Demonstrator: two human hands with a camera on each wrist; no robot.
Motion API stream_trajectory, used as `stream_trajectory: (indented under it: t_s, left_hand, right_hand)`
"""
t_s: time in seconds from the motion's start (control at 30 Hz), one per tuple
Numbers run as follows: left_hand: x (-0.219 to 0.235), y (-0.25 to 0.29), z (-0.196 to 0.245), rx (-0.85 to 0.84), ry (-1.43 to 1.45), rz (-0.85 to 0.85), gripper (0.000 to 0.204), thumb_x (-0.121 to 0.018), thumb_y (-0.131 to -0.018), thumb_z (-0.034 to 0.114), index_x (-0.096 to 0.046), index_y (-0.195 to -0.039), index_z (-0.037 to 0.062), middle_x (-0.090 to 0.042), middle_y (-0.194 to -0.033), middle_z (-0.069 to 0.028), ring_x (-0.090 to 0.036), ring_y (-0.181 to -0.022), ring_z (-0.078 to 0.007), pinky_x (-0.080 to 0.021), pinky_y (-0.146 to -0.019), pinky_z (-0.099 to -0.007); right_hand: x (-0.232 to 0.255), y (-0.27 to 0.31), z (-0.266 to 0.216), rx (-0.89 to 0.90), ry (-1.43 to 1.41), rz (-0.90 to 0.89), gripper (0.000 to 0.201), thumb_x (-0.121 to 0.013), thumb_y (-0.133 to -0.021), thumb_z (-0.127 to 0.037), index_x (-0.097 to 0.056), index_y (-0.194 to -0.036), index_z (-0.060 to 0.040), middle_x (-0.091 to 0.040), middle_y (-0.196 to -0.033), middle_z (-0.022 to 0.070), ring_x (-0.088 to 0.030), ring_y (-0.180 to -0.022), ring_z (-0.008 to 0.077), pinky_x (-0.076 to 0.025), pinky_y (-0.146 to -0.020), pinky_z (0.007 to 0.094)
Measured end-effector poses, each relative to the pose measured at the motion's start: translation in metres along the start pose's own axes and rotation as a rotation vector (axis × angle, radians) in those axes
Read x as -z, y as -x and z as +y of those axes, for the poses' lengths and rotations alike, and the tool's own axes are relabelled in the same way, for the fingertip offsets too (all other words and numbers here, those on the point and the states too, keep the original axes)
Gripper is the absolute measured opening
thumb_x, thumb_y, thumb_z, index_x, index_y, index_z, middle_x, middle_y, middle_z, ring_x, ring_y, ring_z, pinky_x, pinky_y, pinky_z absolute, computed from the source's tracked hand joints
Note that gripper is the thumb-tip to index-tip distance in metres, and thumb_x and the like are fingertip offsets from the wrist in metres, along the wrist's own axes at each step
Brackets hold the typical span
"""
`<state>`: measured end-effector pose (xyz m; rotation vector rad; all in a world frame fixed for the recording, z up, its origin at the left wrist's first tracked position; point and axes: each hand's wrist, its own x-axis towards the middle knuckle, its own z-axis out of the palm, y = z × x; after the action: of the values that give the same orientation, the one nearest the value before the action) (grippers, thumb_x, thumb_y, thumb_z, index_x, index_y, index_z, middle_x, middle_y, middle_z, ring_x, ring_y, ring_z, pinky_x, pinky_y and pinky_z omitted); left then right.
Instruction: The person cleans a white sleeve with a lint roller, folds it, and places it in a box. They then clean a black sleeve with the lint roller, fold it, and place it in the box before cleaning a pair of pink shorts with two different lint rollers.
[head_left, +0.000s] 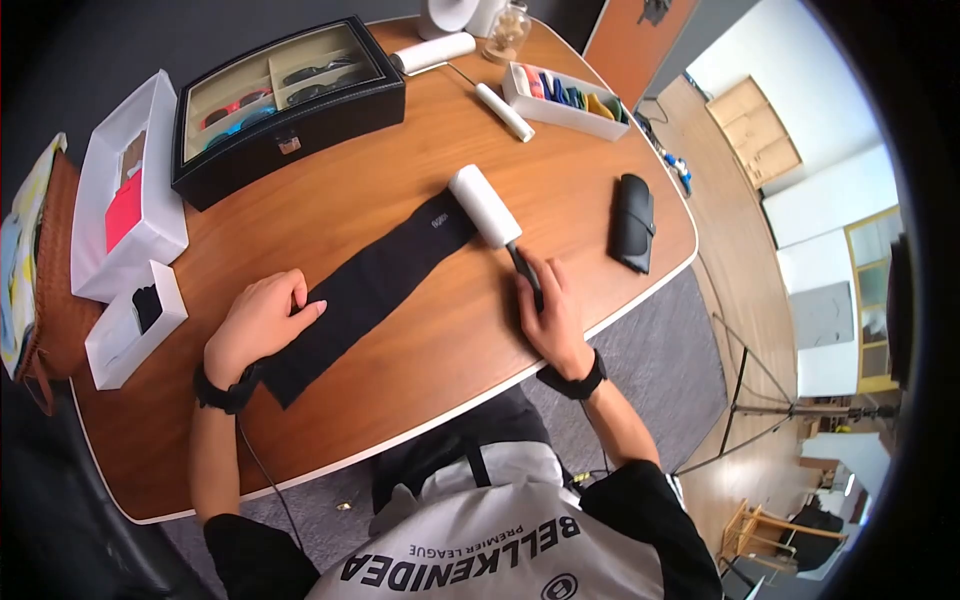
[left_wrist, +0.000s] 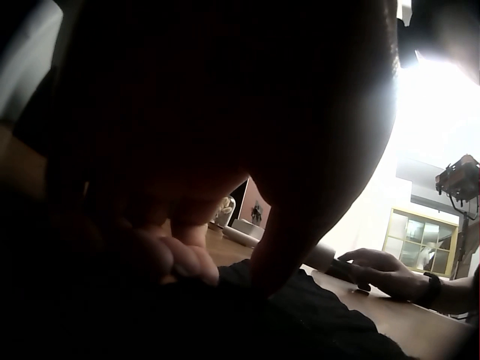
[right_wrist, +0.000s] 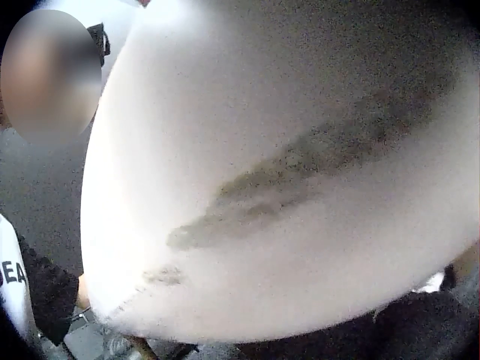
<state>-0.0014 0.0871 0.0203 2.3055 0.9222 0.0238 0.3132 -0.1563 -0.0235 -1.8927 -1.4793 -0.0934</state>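
Observation:
A long strip of black cloth (head_left: 375, 280) with small white lettering at its far end lies flat across the wooden table. My left hand (head_left: 262, 318) holds its near part, fingers curled and thumb on the fabric; in the left wrist view the fingertips (left_wrist: 187, 259) rest on the dark cloth. My right hand (head_left: 553, 312) grips the dark handle (head_left: 524, 274) of a lint roller. The white roller head (head_left: 486, 205) overlaps the lettered end of the cloth. A large blurred pale surface (right_wrist: 285, 187) fills most of the right wrist view, hiding the right hand's work.
Around the table (head_left: 450, 330) stand a black glasses display case (head_left: 285, 150), a white open box (head_left: 165, 225), a smaller white box (head_left: 105, 350), a tray of rolled colourful items (head_left: 570, 115), another white roller (head_left: 505, 112), and a black pouch (head_left: 632, 222) near the right edge.

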Motion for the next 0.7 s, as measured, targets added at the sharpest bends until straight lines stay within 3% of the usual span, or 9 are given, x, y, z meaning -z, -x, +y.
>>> stream_trajectory:
  t_s: [0.1, 0.13, 0.4, 0.53, 0.6, 0.7]
  left_hand:
    - [-0.005, 0.002, -0.006, -0.054, 0.032, 0.033, 0.035, -0.079, -0.093, 0.027, -0.053, -0.083, 0.0051, -0.05, -0.066, -0.0071, -0.049, -0.061, -0.0234, -0.04, -0.058, -0.0394]
    - [-0.006, 0.002, -0.007, -0.074, 0.027, 0.04, 0.034, -0.079, -0.092, 0.026, -0.053, -0.083, 0.0052, -0.05, -0.068, -0.0073, -0.049, -0.063, -0.0242, -0.04, -0.059, -0.0398]
    - [-0.001, 0.007, -0.006, -0.067, 0.047, 0.017, 0.031, -0.08, -0.09, 0.021, -0.054, -0.088, 0.0059, -0.049, -0.074, -0.0072, -0.05, -0.068, -0.0252, -0.042, -0.064, -0.0397]
    - [0.0, 0.007, -0.007, -0.063, 0.047, -0.008, 0.033, -0.08, -0.09, 0.024, -0.052, -0.088, 0.0067, -0.054, -0.078, -0.009, -0.055, -0.074, -0.0286, -0.045, -0.069, -0.042]
    - [-0.003, 0.008, -0.01, -0.06, 0.06, -0.002, 0.033, -0.08, -0.09, 0.024, -0.052, -0.088, 0.0069, -0.054, -0.077, -0.0091, -0.055, -0.074, -0.0288, -0.045, -0.069, -0.042]
    - [-0.006, 0.007, -0.016, -0.134, 0.081, 0.049, 0.031, -0.081, -0.089, 0.021, -0.054, -0.088, 0.0065, -0.05, -0.075, -0.007, -0.05, -0.069, -0.0251, -0.042, -0.064, -0.0395]
  right_hand:
    - [-0.005, 0.009, -0.02, 0.001, -0.119, -0.017, 0.034, -0.066, -0.097, -0.004, -0.064, -0.13, 0.0005, -0.06, -0.093, 0.0202, -0.062, -0.083, 0.037, -0.05, -0.072, 0.0452]
    - [-0.003, 0.014, -0.029, -0.034, -0.138, -0.097, 0.036, -0.064, -0.097, 0.0, -0.063, -0.133, 0.0021, -0.062, -0.097, 0.0219, -0.062, -0.087, 0.0374, -0.051, -0.077, 0.0413]
    - [-0.021, 0.031, -0.085, 0.121, -0.19, -0.296, 0.04, -0.072, -0.091, -0.002, -0.066, -0.13, -0.0003, -0.061, -0.098, 0.0183, -0.063, -0.085, 0.0358, -0.052, -0.073, 0.0433]
    - [-0.019, 0.025, -0.075, 0.122, -0.162, -0.297, 0.038, -0.07, -0.091, -0.001, -0.066, -0.13, 0.0001, -0.062, -0.1, 0.019, -0.064, -0.087, 0.0367, -0.053, -0.075, 0.0434]
    - [-0.016, 0.017, -0.055, 0.097, -0.121, -0.184, 0.038, -0.067, -0.096, -0.002, -0.064, -0.133, 0.0, -0.061, -0.101, 0.0199, -0.063, -0.091, 0.0395, -0.053, -0.078, 0.0448]
    - [-0.005, -0.002, -0.025, -0.065, -0.023, -0.138, 0.034, -0.062, -0.099, -0.001, -0.063, -0.133, 0.0011, -0.062, -0.106, 0.0239, -0.063, -0.095, 0.0424, -0.053, -0.083, 0.0467]
